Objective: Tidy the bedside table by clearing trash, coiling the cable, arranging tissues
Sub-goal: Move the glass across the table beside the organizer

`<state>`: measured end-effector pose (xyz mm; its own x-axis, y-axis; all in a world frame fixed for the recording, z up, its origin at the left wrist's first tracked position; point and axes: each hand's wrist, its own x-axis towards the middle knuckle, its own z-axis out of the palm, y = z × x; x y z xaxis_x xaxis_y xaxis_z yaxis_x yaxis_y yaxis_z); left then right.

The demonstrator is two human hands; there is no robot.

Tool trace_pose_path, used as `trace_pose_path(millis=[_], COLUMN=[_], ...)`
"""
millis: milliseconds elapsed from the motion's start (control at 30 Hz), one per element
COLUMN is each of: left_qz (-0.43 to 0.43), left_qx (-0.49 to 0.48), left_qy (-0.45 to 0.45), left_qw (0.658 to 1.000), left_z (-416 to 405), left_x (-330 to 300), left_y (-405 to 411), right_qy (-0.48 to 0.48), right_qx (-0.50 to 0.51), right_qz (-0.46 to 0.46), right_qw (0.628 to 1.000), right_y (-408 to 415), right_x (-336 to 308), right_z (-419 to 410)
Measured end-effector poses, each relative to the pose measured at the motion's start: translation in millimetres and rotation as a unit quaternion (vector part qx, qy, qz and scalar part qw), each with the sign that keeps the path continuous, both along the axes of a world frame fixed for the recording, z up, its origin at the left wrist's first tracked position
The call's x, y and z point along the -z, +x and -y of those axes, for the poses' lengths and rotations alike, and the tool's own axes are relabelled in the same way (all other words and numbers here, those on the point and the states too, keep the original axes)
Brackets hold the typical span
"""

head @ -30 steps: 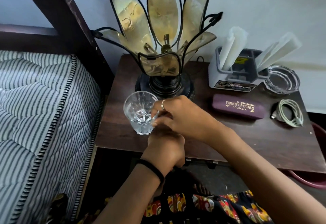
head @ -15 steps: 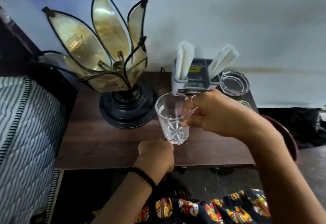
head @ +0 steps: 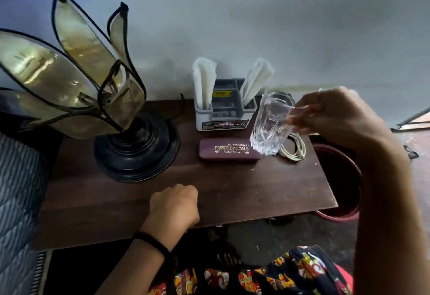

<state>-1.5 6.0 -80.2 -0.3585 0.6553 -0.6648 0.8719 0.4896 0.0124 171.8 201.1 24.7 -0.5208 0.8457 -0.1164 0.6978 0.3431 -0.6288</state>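
My right hand (head: 335,115) grips a clear cut-glass tumbler (head: 270,127) by its rim and holds it tilted in the air above the table's right side. Below it lies a coiled pale cable (head: 294,148), partly hidden by the glass. A grey tissue holder (head: 223,118) with two white folded tissues (head: 204,80) stands at the back. My left hand (head: 174,204) rests as a closed fist on the dark wooden bedside table (head: 232,192) near its front edge, with nothing seen in it.
A petal-shaped lamp (head: 93,94) on a black base fills the table's left. A maroon spectacle case (head: 229,149) lies in front of the tissue holder. A dark red bin (head: 337,178) stands on the floor to the right. A striped mattress (head: 16,190) borders the left.
My right hand has carried the glass up and to the right, from in front of the lamp to above the cable. The view has swung right. My left fist stayed by the front edge.
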Motion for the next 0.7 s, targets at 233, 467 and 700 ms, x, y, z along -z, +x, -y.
trace_pose_path(millis=[233, 467, 700], left_qz=[-0.004, -0.014, 0.002], left_qx=[-0.02, -0.033, -0.056], left_qy=[-0.008, 0.003, 0.007], left_qw=[1.0, 0.999, 0.998], left_z=[3.5, 4.1, 6.1], left_x=[5.9, 9.9, 12.8], left_y=[-6.7, -9.1, -15.0], right_qy=[0.135, 0.122, 0.153], right_qx=[0.15, 0.229, 0.229], right_qz=[-0.103, -0.137, -0.138], right_qw=[0.974, 0.956, 0.951], right_y=[-16.8, -23.1, -33.0], right_x=[35.7, 68.3, 71.8], right_z=[-14.7, -23.3, -32.8])
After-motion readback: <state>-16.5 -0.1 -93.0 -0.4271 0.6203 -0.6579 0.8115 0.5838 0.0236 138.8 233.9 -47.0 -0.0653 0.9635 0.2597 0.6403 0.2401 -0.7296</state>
